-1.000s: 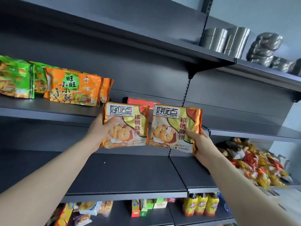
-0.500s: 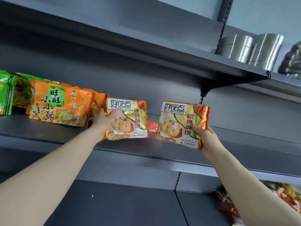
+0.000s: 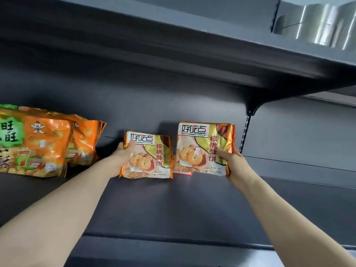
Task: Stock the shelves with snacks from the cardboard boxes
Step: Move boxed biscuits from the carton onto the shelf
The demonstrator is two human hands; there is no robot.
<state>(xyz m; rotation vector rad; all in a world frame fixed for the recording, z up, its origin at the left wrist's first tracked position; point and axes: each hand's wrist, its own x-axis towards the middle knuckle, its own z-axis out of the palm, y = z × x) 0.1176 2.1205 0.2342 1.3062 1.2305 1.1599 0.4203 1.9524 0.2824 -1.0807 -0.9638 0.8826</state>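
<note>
Left hand [image 3: 120, 158] grips the left cookie packet [image 3: 148, 157] by its left edge, thumb on front. Right hand [image 3: 234, 166] grips the right cookie packet [image 3: 204, 149] by its right edge. Both are shiny gold, almost square, tops up, mid-frame over the dark shelf [image 3: 173, 209].

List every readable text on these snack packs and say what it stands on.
"好吃点": top of the left cookie pack and of the right cookie pack.
"核桃酥饼": down the front of both cookie packs.
"旺旺": green patch on the orange snack bag, partly cut off by the frame edge.
Small print and stickers on all packs: too blurred to read.
</note>
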